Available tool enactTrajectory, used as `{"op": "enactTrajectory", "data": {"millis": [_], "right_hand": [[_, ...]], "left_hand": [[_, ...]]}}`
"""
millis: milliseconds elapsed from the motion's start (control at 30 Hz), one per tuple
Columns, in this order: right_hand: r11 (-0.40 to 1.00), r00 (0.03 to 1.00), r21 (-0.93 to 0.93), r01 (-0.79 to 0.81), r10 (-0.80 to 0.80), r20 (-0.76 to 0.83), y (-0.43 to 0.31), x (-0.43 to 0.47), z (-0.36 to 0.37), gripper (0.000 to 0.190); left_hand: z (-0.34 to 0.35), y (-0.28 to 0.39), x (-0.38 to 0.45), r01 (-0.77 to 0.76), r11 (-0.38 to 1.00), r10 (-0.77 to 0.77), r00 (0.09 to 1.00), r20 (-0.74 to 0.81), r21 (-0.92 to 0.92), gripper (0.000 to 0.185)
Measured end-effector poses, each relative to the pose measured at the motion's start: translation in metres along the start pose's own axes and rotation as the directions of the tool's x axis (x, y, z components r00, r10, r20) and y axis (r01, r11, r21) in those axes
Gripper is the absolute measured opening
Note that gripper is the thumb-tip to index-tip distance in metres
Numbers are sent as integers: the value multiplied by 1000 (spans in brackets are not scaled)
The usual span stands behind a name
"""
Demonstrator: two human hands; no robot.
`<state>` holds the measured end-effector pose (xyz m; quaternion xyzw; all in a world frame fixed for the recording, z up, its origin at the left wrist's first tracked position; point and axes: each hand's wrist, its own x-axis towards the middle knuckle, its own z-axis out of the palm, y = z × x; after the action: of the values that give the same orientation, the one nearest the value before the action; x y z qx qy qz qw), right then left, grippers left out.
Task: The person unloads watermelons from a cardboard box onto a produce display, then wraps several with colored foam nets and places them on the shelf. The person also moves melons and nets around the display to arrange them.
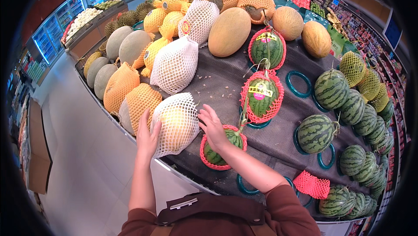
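Observation:
A yellowish melon in a white foam net (176,123) rests near the front edge of the display between my hands. My left hand (147,135) is at its left side, with the thumb overlapping the net and fingers pointing up. At the right side my right hand (213,128) has its fingers spread close to the net; whether they touch it I cannot tell. Partly hidden under my right wrist is a small watermelon in a pink foam net (214,157). Left of my left hand sits a grey-green melon in an orange net (143,100).
More netted watermelons (261,97) stand in a row beyond my right hand. Bare watermelons (315,133) and teal support rings (298,84) fill the right side. A loose pink net (312,184) lies near the front. The display's metal edge (183,174) curves past my forearms.

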<state>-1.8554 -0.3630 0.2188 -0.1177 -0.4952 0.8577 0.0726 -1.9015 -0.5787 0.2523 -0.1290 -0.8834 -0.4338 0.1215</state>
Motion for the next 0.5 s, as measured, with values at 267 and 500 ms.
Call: {"op": "enactTrajectory", "data": {"millis": [267,500], "right_hand": [[961,996,-275,-36,58,72,-42,-83,-84,30],[892,999,-452,-20,34,24,-27,-131,-115,27]], "left_hand": [[44,27,-61,-308,948,279,922,267,74,40],[75,31,-98,-233,963,268,863,429,-132,45]]}}
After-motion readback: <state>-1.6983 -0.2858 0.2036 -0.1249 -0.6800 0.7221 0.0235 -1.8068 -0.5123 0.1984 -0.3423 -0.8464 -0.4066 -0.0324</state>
